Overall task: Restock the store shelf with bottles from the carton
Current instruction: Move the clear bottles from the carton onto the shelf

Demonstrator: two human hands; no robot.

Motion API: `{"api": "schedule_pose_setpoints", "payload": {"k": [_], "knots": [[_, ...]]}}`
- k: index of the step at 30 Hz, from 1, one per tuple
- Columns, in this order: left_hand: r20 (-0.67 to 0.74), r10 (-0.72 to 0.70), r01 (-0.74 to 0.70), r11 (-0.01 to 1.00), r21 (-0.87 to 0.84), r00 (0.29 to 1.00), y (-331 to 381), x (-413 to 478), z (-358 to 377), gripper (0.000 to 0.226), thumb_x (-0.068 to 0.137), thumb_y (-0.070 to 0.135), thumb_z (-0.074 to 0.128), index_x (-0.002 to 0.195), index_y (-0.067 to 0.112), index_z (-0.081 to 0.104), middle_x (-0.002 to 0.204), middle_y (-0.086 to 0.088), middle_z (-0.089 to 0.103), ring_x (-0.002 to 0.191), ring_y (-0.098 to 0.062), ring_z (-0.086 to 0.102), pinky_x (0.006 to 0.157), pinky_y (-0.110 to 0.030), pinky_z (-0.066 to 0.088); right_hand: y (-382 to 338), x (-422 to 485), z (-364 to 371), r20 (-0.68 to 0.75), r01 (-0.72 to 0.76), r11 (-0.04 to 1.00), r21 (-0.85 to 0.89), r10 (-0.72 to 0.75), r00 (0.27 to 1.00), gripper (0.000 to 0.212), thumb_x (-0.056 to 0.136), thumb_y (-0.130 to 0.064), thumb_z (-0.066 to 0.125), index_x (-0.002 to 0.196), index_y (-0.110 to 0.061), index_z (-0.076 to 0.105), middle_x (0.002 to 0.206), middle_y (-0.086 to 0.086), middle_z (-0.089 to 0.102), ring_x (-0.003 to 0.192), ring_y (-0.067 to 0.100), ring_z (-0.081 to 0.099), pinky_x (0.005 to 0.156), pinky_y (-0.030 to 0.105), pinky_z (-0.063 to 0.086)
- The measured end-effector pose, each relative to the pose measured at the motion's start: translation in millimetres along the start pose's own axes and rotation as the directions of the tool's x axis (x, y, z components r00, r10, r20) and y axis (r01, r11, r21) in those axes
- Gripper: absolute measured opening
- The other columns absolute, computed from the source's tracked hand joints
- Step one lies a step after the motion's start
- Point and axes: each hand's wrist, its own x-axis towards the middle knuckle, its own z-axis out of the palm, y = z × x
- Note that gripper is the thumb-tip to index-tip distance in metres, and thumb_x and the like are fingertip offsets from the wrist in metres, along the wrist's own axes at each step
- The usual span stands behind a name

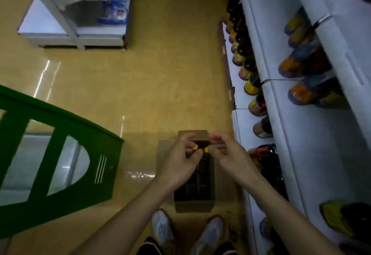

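Observation:
An open brown carton stands on the floor by my feet, its inside divided into dark cells. Over its far end my left hand curls its fingers round a dark bottle with a yellow cap. My right hand grips a second yellow-capped bottle right beside it. Both bottles' bodies are mostly hidden by my fingers. The white store shelf runs along the right, with dark bottles lined along its lower level.
A green stand with cut-outs leans at the left. Another white shelf unit with blue packs stands at the back left. Yellow floor lies between. Larger colourful bottles sit on the upper shelf at right. My white shoes are just behind the carton.

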Motion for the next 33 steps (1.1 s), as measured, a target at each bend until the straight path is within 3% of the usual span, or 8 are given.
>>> {"api": "schedule_pose_setpoints", "payload": {"k": [3, 6, 9, 14, 18, 22, 27, 33], "knots": [[0.012, -0.036, 0.036, 0.999, 0.020, 0.999, -63, 30, 28, 0.049, 0.099, 0.020, 0.064, 0.145, 0.025, 0.047, 0.108, 0.013, 0.057, 0.098, -0.002, 0.060, 0.077, -0.013, 0.048, 53, 29, 37, 0.015, -0.012, 1.000, 0.025, 0.012, 1.000, 0.028, 0.101, -0.022, 0.061, 0.129, -0.020, 0.058, 0.114, -0.005, 0.061, 0.106, 0.011, 0.060, 0.087, 0.022, 0.050], [0.023, -0.053, 0.053, 0.998, 0.033, 0.998, -129, 61, 61, 0.050, 0.098, 0.018, 0.065, 0.144, 0.025, 0.047, 0.112, 0.009, 0.057, 0.101, -0.004, 0.059, 0.080, -0.014, 0.050, 117, 62, 76, 0.010, -0.033, 0.999, 0.037, 0.032, 0.999, 0.028, 0.101, -0.020, 0.062, 0.129, -0.021, 0.059, 0.114, -0.006, 0.060, 0.106, 0.011, 0.060, 0.083, 0.019, 0.048], [0.059, -0.050, 0.045, 0.996, 0.073, 0.997, -191, 96, 93, 0.053, 0.099, 0.022, 0.064, 0.147, 0.030, 0.044, 0.115, 0.014, 0.055, 0.108, -0.003, 0.057, 0.080, -0.016, 0.051, 184, 96, 110, -0.002, -0.037, 0.999, 0.014, 0.037, 0.999, 0.030, 0.100, -0.022, 0.063, 0.130, -0.024, 0.059, 0.119, -0.005, 0.061, 0.111, 0.013, 0.061, 0.092, 0.030, 0.053], [0.177, -0.031, -0.015, 0.969, 0.248, 0.984, -282, 164, 140, 0.057, 0.099, 0.029, 0.063, 0.149, 0.034, 0.038, 0.130, 0.008, 0.053, 0.121, -0.009, 0.055, 0.097, -0.028, 0.052, 289, 156, 150, 0.027, 0.015, 0.981, -0.194, -0.010, 1.000, 0.035, 0.100, -0.027, 0.060, 0.135, -0.030, 0.054, 0.133, -0.005, 0.057, 0.123, 0.013, 0.054, 0.102, 0.039, 0.051], [0.281, -0.016, -0.097, 0.919, 0.382, 0.960, -327, 221, 162, 0.059, 0.097, 0.030, 0.065, 0.149, 0.035, 0.036, 0.131, 0.007, 0.053, 0.120, -0.010, 0.055, 0.096, -0.024, 0.048, 349, 194, 170, 0.035, 0.185, 0.872, -0.454, -0.190, 0.981, 0.040, 0.100, -0.028, 0.059, 0.139, -0.026, 0.053, 0.135, -0.005, 0.054, 0.130, 0.016, 0.045, 0.103, 0.032, 0.043], [0.301, 0.026, -0.147, 0.910, 0.387, 0.953, -339, 261, 181, 0.060, 0.099, 0.027, 0.063, 0.152, 0.024, 0.035, 0.113, 0.008, 0.052, 0.107, -0.007, 0.054, 0.086, -0.017, 0.046, 369, 220, 178, 0.072, 0.337, 0.700, -0.630, -0.380, 0.922, 0.047, 0.099, -0.031, 0.058, 0.145, -0.024, 0.050, 0.138, -0.002, 0.052, 0.130, 0.020, 0.041, 0.110, 0.036, 0.031], [0.360, -0.013, -0.151, 0.892, 0.425, 0.933, -346, 275, 204, 0.071, 0.099, 0.032, 0.063, 0.157, 0.029, 0.021, 0.131, 0.000, 0.060, 0.114, -0.015, 0.063, 0.097, -0.035, 0.055, 376, 232, 174, 0.249, 0.419, 0.436, -0.797, -0.394, 0.885, 0.052, 0.097, -0.032, 0.059, 0.146, -0.022, 0.044, 0.136, 0.001, 0.057, 0.133, 0.023, 0.042, 0.121, 0.042, 0.018], [0.372, -0.044, -0.113, 0.915, 0.388, 0.927, -356, 277, 209, 0.081, 0.096, 0.031, 0.067, 0.159, 0.028, 0.016, 0.142, -0.004, 0.056, 0.125, -0.019, 0.059, 0.106, -0.040, 0.051, 382, 222, 174, 0.177, 0.440, 0.503, -0.744, -0.486, 0.856, 0.033, 0.095, -0.032, 0.064, 0.127, -0.024, 0.061, 0.115, 0.001, 0.071, 0.123, 0.021, 0.054, 0.118, 0.039, 0.019]]}}
